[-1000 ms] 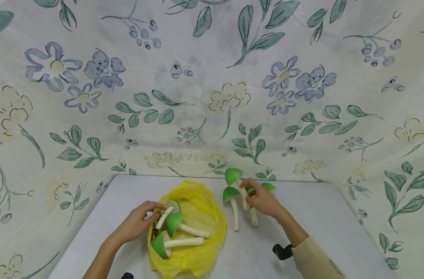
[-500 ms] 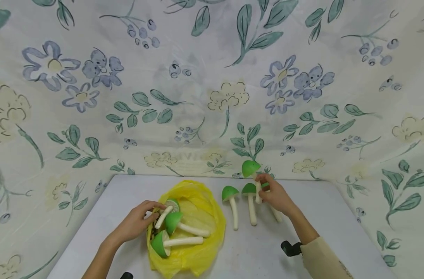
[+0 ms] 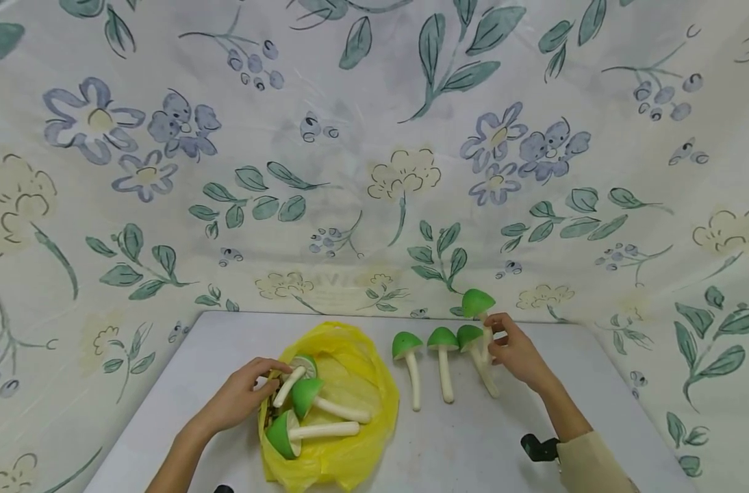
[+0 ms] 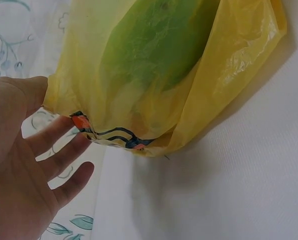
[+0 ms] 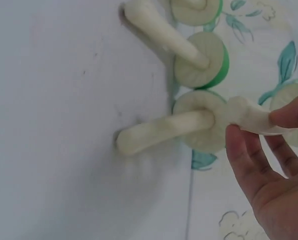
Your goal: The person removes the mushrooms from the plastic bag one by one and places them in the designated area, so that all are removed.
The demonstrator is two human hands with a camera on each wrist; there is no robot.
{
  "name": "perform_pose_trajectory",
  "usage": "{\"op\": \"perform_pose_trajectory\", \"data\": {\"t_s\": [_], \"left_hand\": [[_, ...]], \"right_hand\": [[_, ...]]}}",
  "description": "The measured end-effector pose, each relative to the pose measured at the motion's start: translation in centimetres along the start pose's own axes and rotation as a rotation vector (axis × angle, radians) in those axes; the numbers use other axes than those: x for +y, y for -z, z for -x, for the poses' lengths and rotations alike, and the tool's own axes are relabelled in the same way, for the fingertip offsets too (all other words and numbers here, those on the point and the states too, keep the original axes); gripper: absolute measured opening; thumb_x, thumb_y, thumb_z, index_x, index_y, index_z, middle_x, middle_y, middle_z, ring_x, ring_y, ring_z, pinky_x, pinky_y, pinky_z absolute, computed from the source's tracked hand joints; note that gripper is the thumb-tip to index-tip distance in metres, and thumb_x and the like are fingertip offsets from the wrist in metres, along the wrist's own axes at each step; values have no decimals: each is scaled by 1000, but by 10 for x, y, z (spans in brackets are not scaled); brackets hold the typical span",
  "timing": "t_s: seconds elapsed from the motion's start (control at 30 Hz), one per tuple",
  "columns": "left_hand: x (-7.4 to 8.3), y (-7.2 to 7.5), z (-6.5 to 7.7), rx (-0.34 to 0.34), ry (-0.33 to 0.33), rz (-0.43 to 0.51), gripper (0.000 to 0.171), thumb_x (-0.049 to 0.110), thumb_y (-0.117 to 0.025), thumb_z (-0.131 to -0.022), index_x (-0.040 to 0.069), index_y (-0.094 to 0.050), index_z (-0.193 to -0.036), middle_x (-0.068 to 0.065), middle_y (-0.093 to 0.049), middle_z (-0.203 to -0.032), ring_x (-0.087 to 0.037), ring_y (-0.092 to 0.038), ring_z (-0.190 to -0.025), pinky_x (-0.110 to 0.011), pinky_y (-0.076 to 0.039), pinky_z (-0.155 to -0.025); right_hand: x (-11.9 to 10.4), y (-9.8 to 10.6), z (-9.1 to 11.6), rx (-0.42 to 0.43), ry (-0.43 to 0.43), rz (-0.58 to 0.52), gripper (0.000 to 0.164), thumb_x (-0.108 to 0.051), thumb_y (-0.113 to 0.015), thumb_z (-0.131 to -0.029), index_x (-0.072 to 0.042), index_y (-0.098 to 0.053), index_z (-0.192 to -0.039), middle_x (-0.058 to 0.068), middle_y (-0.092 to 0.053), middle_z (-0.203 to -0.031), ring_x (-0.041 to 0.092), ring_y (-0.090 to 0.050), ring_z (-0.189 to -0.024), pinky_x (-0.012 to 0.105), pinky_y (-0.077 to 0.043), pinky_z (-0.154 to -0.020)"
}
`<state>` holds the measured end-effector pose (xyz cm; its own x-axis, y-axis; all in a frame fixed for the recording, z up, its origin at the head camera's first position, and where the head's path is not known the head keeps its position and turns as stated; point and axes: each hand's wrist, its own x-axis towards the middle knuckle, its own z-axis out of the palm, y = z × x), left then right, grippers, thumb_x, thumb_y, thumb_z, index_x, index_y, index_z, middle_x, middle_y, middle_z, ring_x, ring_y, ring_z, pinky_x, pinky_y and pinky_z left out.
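My right hand (image 3: 522, 359) pinches a green-capped toy mushroom (image 3: 477, 302) by its white stem, cap upward, above the table's far right part. In the right wrist view, thumb and fingertips grip the stem (image 5: 254, 117). Three similar mushrooms lie side by side just left of it: one on the left (image 3: 407, 342), one in the middle (image 3: 442, 339), and one on the right (image 3: 471, 335), partly behind the held stem. My left hand (image 3: 239, 397) holds the rim of a yellow plastic bag (image 3: 383, 404) between thumb and fingers. Inside the spread bag lie three more mushrooms (image 3: 325, 429).
A white table (image 3: 448, 459) carries everything. Behind it hangs a flower-printed sheet (image 3: 350, 226) that meets the table's far edge. A black wrist device (image 3: 537, 448) sits at the right forearm.
My right hand has moved to the right with the held mushroom, passing over the others and uncovering the middle and right ones. The left hand and bag have stayed in place.
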<state>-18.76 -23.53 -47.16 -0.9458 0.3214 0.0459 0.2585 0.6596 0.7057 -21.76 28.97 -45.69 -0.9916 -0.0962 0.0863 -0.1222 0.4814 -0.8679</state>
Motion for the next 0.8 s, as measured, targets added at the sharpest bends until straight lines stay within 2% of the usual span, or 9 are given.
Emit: {"op": "perform_pose_trajectory", "data": {"t_s": [0.23, 0.5, 0.8], "left_hand": [[1, -1, 0, 1, -4, 4, 26, 11, -57, -102, 19, -66, -125, -4, -62, -126, -34, -54, -126, -60, -45, -95], [4, -1, 0, 2, 3, -1, 26, 11, -57, -102, 19, -66, -125, -5, -62, -128, -35, -53, -127, -59, -45, -96], [5, -1, 0, -1, 3, 3, 27, 10, -57, -101, 18, -66, -125, -5, -62, -127, -35, -53, -126, -59, -45, -96]], "right_hand": [[22, 13, 8, 22, -34, -58, 45, 5, -56, -91, -1, -40, -133, 28, -46, -127, 33, -63, -96, 40, -58, -67], [45, 20, 12, 42, -138, -25, 46, 6, -55, -89, -1, -40, -131, 28, -47, -125, 31, -61, -91, 39, -59, -67], [48, 20, 16, 23, -168, 24, 44, 4, -55, -90, -2, -42, -131, 28, -49, -124, 29, -62, -90, 39, -59, -68]]}}
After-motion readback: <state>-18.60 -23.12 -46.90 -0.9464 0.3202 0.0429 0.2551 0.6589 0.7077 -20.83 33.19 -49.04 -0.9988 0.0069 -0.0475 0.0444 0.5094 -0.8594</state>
